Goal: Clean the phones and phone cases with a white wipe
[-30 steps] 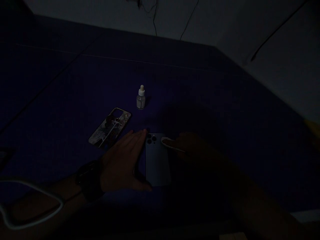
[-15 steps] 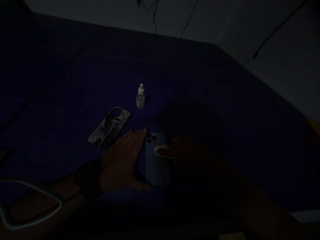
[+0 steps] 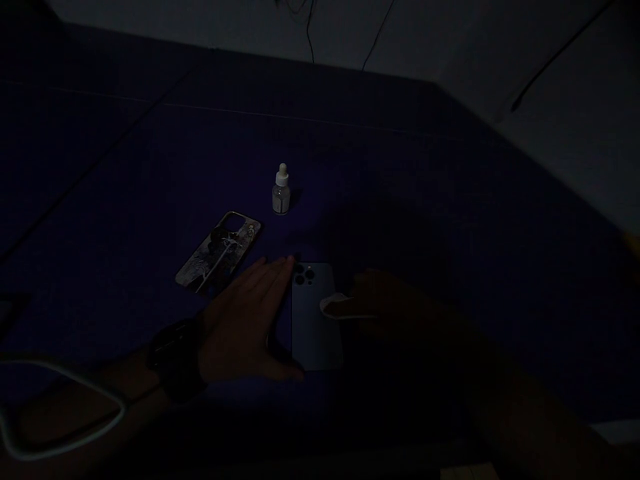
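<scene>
A blue-grey phone [image 3: 315, 340] lies back side up on the dark purple surface, its camera lenses at the far left corner. My left hand [image 3: 245, 327] rests flat along the phone's left edge, fingers stretched to the top corner and thumb touching the bottom corner. Over the right half of the phone's back, my right hand [image 3: 385, 303] presses a small white wipe [image 3: 330, 303] under a fingertip; deep shadow hides most of its fingers. Left of the phone lies a patterned phone case [image 3: 220, 253] with a camera cut-out.
Beyond the phone stands a small dropper bottle [image 3: 281, 197] with a white cap. A pale cable [image 3: 60, 367] loops over my left forearm. One dark object [image 3: 13, 313] lies at the left edge. A wall [image 3: 250, 33] with hanging wires rises behind; the scene is very dim.
My right hand has slid the wipe slightly to the right across the phone's back. My left hand stays in place at the phone's left edge.
</scene>
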The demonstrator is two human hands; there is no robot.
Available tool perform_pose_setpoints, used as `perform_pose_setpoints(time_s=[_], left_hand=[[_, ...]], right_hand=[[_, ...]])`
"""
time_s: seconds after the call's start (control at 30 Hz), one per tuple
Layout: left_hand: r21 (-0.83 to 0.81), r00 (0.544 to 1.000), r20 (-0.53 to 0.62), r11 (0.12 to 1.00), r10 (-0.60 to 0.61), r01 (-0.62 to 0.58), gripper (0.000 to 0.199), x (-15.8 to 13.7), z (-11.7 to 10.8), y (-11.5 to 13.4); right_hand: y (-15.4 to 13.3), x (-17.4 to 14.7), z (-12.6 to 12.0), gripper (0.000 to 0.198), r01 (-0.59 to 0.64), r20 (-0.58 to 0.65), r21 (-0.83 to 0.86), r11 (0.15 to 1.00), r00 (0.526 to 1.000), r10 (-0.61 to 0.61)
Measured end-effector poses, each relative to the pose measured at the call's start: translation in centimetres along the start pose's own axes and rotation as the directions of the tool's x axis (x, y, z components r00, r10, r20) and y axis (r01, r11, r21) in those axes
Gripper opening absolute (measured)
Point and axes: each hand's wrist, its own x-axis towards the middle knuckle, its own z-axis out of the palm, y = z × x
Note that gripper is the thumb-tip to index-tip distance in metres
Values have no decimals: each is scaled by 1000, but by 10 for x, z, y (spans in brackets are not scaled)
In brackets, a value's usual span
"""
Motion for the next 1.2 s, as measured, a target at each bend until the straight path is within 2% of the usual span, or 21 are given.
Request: perform_pose_setpoints(time_s=[0.1,0.17,0.23,0.37,0.43,0.53,0.6,0.8,1.03,1.2], left_hand=[[-2,1000,10,1000,1,0,149,0,0,0],[-4,1000,5,1000,3,-3,148,0,0,0],[-7,1000,-10,1000,2,-3,147,0,0,0],[-14,1000,-15,1000,-4,4,148,0,0,0],[-18,1000,-8,1000,-7,7,148,0,0,0],[-23,1000,-2,1000,-11,11,146,0,0,0],[-17,1000,3,1000,-6,6,146,1,-1,0],[6,1000,2,1000,8,-8,149,1,-2,-1],[20,1000,10,1000,-4,4,152,0,-1,1],[4,1000,15,1000,-4,4,154,0,-1,0]], right_hand=[[3,-3,3,54,-130,-46,-58,990,991,127],[1,0,6,58,-165,-63,-88,982,985,160],[-3,4,7,57,-132,-51,-86,988,991,128],[-5,3,1,47,16,9,9,1000,1000,-16],[-2,-2,-1,48,-6,11,5,1000,1000,6],[2,-3,1,57,-136,-40,-53,989,990,134],[1,0,3,59,-166,-55,-61,984,985,163],[-6,-1,-2,46,24,30,89,996,999,-27],[-4,-4,-5,56,-109,3,1,994,994,109],[-8,2,-1,52,-44,-16,11,999,999,44]])
